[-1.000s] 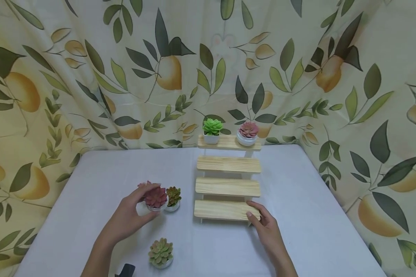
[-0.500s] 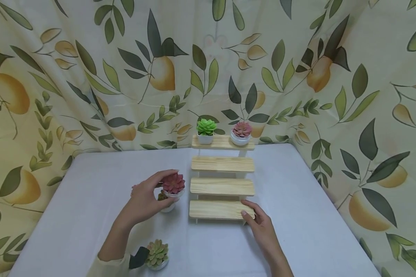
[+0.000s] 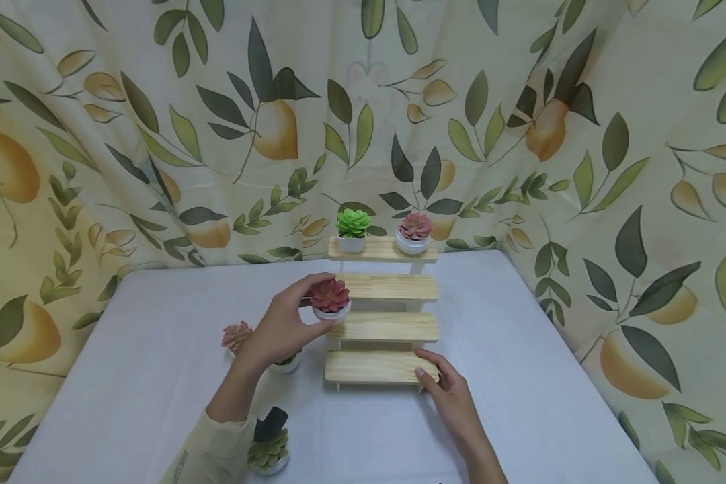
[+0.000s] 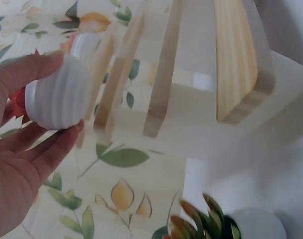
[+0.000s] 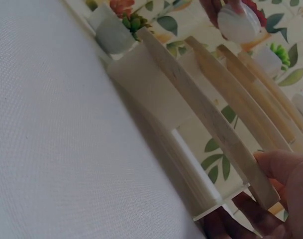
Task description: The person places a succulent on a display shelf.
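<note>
My left hand (image 3: 284,323) grips a red succulent in a white ribbed pot (image 4: 59,94), thumb on one side and fingers on the other. It holds the pot in the air at the left end of the wooden tiered stand (image 3: 382,366), near the second and third steps. My right hand (image 3: 454,396) holds the right end of the lowest step, thumb on top and fingers beneath. On the top step stand a bright green succulent (image 3: 353,230) and a pink succulent (image 3: 414,232), both in white pots.
Left of the stand, a pale pink succulent (image 3: 236,336) and a brownish-green one in a white pot (image 3: 286,364) are partly hidden by my left hand. A pale green succulent (image 3: 269,454) sits near the front, partly behind my sleeve. Fruit-patterned curtain (image 3: 266,128) hangs behind.
My left hand has lifted the red succulent off to the right and away from me, from beside the other pots to the stand's left end. My right hand keeps its hold.
</note>
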`<move>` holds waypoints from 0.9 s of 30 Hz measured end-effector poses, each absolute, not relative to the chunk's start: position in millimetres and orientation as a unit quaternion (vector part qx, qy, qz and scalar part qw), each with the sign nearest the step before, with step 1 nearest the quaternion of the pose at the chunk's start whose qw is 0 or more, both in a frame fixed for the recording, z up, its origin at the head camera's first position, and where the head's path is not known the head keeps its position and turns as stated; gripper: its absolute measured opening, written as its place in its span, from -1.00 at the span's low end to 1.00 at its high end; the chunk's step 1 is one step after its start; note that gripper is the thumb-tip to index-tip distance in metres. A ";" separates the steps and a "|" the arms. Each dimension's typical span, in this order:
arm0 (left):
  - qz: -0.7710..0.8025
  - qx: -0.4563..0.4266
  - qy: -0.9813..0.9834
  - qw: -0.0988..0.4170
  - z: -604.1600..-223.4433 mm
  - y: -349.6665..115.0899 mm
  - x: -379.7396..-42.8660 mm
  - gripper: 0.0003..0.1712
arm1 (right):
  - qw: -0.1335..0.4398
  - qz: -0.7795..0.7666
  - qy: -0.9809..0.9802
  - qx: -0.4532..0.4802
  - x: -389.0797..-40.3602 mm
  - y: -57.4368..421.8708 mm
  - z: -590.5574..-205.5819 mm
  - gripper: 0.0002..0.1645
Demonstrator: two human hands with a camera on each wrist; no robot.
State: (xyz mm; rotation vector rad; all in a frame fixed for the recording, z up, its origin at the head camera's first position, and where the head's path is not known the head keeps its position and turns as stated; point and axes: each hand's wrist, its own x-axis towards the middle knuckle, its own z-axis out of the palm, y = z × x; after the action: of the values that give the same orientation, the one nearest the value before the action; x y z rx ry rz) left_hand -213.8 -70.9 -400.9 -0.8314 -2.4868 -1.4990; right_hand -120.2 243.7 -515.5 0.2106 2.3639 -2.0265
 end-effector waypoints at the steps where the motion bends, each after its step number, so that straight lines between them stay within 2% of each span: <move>1: -0.498 -0.278 -0.819 0.061 -400.7 -67.8 -215.7 -0.14 | 0.010 -0.649 0.757 0.068 -120.0 243.3 -515.9 -0.47; 12: -0.493 -0.260 -0.827 0.070 -394.7 -39.7 -234.4 -0.15 | 0.008 -0.651 0.756 0.066 -119.0 241.3 -515.1 -0.46; 27: -0.492 -0.253 -0.830 0.070 -398.2 -25.9 -249.8 -0.14 | 0.000 -0.653 0.755 0.056 -118.1 242.2 -513.4 -0.49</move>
State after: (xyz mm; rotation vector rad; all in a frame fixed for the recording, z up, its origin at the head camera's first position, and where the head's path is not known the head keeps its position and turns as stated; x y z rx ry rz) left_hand -249.8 -25.9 -398.2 -0.7612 -2.4989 -1.4796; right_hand -118.1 242.2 -513.4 0.1760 2.3723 -2.0531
